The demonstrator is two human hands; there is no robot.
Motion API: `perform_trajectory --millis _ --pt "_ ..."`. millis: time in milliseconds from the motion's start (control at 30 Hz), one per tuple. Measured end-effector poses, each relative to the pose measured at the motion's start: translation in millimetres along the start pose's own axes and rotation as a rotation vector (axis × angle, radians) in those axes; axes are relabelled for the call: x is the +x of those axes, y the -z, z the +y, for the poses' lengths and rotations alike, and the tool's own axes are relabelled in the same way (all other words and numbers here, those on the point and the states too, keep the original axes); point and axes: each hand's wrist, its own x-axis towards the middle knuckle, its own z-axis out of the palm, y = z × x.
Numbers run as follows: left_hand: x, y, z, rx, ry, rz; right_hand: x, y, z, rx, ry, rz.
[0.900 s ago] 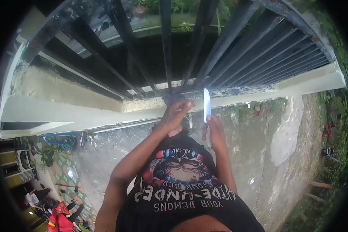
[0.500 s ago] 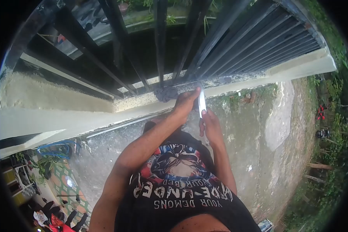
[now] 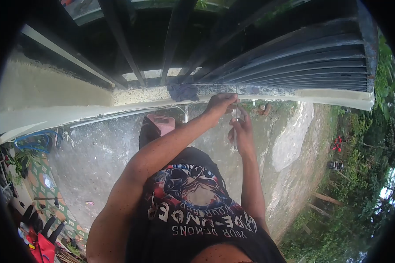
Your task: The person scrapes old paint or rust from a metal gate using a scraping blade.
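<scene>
One knife (image 3: 237,115), seen nearly edge-on, is between the person's two hands, just in front of the pale ledge (image 3: 145,94). The right hand (image 3: 243,129) grasps its handle, fingers wrapped around, with the blade pointing toward the ledge. The left hand (image 3: 223,104) has its fingertips close together at the blade; whether they pinch it or only rest near it, I cannot tell. A crumpled dark cloth (image 3: 183,91) lies on the ledge, left of the hands, below dark metal bars (image 3: 173,41).
</scene>
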Motion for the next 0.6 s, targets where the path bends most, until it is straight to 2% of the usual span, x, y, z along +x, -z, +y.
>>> perform_trajectory --millis 67,133,233,367,467,600 --pt "5 -1 -6 -0.039 0.011 0.023 6 5 -5 -0.083 0.014 -0.072" --pt "10 -1 -12 -0.055 0.026 0.040 9 5 -9 -0.129 -0.022 -0.066" --pt "9 -1 -11 -0.070 0.013 0.064 7 -1 -13 -0.239 0.054 -0.024" --pt "3 6 -12 -0.020 0.003 0.052 9 -8 -2 -0.209 0.042 -0.036" --pt "2 11 -9 0.035 0.009 0.058 12 -15 7 -0.208 0.140 -0.013" --pt "-6 20 -2 0.112 0.009 0.047 -2 -22 -13 -0.170 -0.004 -0.052"
